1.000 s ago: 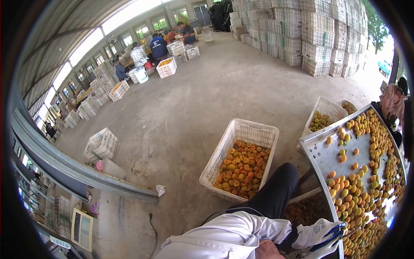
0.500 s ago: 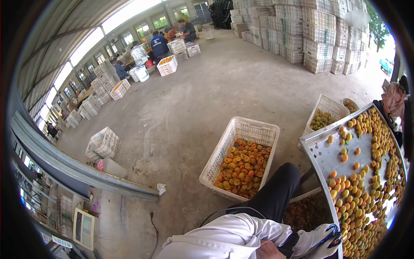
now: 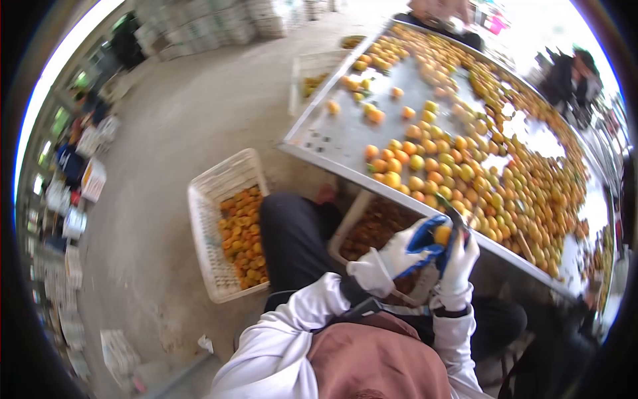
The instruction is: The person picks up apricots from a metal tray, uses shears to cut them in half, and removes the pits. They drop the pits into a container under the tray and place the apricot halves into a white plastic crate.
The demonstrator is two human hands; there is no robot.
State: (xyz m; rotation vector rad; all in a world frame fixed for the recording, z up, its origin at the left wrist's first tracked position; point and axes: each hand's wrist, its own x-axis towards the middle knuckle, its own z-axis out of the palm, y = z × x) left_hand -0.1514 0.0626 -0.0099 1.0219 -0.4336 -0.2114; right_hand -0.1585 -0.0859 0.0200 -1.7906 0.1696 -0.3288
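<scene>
Close to the near edge of the metal table point(image 3: 319, 147), my left hand point(image 3: 407, 251), in a white glove with blue palm, is closed around a yellow-orange fruit point(image 3: 442, 234). My right hand point(image 3: 458, 258), also gloved, grips a dark-bladed tool point(image 3: 454, 214) right beside that fruit. The tool's exact shape is blurred. Many yellow and orange fruits point(image 3: 432, 165) lie loose on the table. Below my hands, partly under the table, a crate point(image 3: 342, 234) holds dark brownish pieces point(image 3: 379, 229).
A white crate point(image 3: 203, 199) of orange fruit pieces stands left of my knee. Another crate point(image 3: 296, 83) with fruit is beyond the table's left edge. Two people point(image 3: 571, 83) point(image 3: 442, 13) are across the table. Stacked crates point(image 3: 219, 26) stand behind.
The view has swung right, bringing more of the table into sight. Both hands now show together, with a fruit in my left; before, only one gloved hand showed at the table edge.
</scene>
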